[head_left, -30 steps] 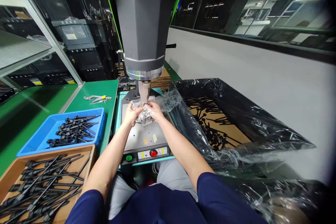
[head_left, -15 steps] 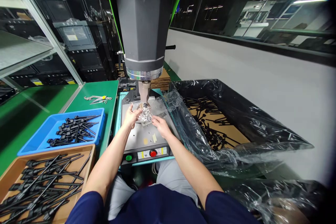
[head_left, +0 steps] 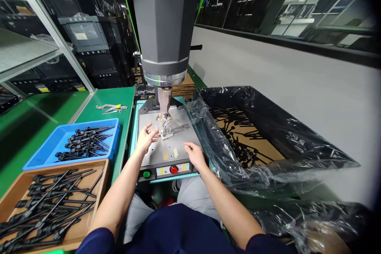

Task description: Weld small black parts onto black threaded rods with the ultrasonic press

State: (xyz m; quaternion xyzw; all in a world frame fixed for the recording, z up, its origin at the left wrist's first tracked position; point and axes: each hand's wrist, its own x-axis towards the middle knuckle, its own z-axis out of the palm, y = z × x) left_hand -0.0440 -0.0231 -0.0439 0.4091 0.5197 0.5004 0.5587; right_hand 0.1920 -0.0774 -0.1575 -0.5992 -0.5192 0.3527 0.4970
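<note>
Beneath the pale metal tip (head_left: 164,101) of a large grey press-like machine (head_left: 165,20) sits a shiny, crinkled clear or foil-like piece (head_left: 164,124) on a small fixture. What it covers is hard to make out. My left hand (head_left: 145,139) is just left of it, fingers spread and holding nothing. To the right, over the metal base plate (head_left: 157,154), my right hand (head_left: 195,155) is apart from the piece, its fingers loosely extended and no object visible in them. A green button (head_left: 146,174) and a red button (head_left: 174,170) face me on the plate's front.
At left, a blue tray (head_left: 116,143) and a brown tray (head_left: 102,184) hold black threaded rod-like parts. Hand tools (head_left: 111,108) lie on the green table (head_left: 125,95). A plastic-lined bin (head_left: 315,147) with similar black parts stands right, beside a grey wall (head_left: 268,71).
Both hands have let go of the shiny piece. My right hand has drawn back toward me and to the right; my left hand has moved slightly away with its fingers opened.
</note>
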